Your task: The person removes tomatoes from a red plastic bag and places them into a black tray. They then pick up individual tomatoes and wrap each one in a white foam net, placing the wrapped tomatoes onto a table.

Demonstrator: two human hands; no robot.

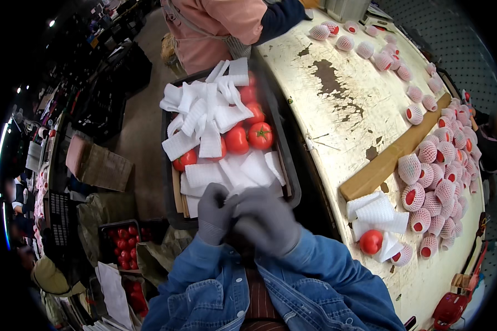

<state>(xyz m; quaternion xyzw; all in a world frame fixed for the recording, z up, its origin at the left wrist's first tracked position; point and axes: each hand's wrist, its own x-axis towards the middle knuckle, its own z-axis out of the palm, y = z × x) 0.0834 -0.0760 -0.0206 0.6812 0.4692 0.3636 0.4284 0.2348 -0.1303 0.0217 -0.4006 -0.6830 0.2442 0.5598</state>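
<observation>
My left hand (213, 215) and my right hand (269, 221), both in grey knit gloves, meet over the near end of a black plastic crate (292, 182). The right one is blurred by motion. Their fingers are curled close to white foam net sleeves (252, 167); whether either grips a sleeve is hidden. Bare red tomatoes (260, 135) show in the crate's middle and along its right side. A loose heap of flattened foam sleeves (207, 107) covers much of the far part. Cardboard (178, 194) lines the crate's near left side.
On the worn table (314, 103), net-wrapped tomatoes (443, 165) are piled behind a wooden bar (397, 147). One bare tomato (371, 242) rests by more sleeves (381, 211). A person in pink (219, 29) stands beyond the crate. A red tape dispenser (451, 308) lies lower right.
</observation>
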